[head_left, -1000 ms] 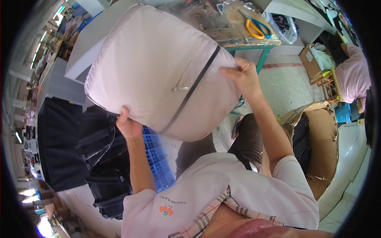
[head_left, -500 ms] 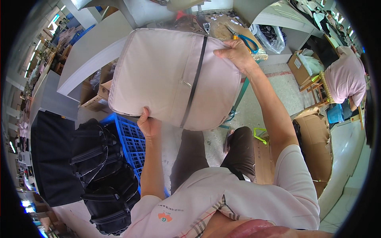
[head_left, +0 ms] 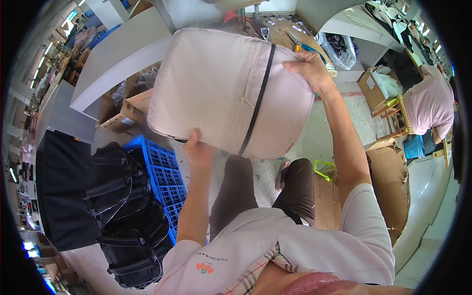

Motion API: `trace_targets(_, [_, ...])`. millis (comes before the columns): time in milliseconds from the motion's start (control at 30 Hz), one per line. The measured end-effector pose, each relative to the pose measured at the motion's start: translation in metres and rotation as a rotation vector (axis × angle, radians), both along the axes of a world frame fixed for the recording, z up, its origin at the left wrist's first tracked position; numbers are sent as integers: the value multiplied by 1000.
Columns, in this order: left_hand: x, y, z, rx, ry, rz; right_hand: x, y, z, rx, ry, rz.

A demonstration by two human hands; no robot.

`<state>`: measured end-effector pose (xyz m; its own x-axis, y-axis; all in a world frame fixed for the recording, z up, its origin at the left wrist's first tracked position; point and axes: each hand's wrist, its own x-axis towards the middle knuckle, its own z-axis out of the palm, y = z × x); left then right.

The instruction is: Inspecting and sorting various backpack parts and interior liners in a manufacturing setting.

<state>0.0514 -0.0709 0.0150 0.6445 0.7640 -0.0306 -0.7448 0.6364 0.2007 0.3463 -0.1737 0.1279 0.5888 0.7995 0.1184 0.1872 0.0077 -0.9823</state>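
Observation:
A large pale pinkish-beige fabric bag piece (head_left: pixel 206 88) with rounded corners hangs tilted in front of me. A black strip (head_left: pixel 258 98) crosses it, and a small zipper pull (head_left: pixel 247 101) sits beside that strip. My left hand (head_left: pixel 197 151) pinches its near edge toward the left, thumb on top and the other fingers hidden behind. At the far right corner my right hand (head_left: pixel 310 73) grips the fabric, with the fingers underneath mostly out of sight. Just beyond that hand, blue-handled scissors (head_left: pixel 313 49) lie on the worktop, partly covered.
Black backpacks (head_left: pixel 118 182) are piled at my left against a blue plastic crate (head_left: pixel 164 169). Open cardboard boxes (head_left: pixel 120 115) sit under the grey table (head_left: pixel 118 59). On the right are a flattened carton (head_left: pixel 388 177) and a seated person in pink (head_left: pixel 430 98).
Both hands have carried the bag piece a little to the right and slightly away from me. Their grips look the same.

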Motion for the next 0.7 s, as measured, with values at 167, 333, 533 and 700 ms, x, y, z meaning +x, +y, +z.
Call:
trace_targets(167, [5, -6, -8, 23, 117, 69, -2, -14, 2, -42, -7, 18])
trace_targets(333, [10, -10, -12, 26, 117, 62, -9, -20, 7, -7, 53, -41])
trace_targets(533, [12, -18, -11, -28, 106, 53, -5, -31, 5, -3, 15, -1])
trace_targets(700, [12, -26, -13, 4, -16, -82, -10, -40, 4, -35, -43, 4])
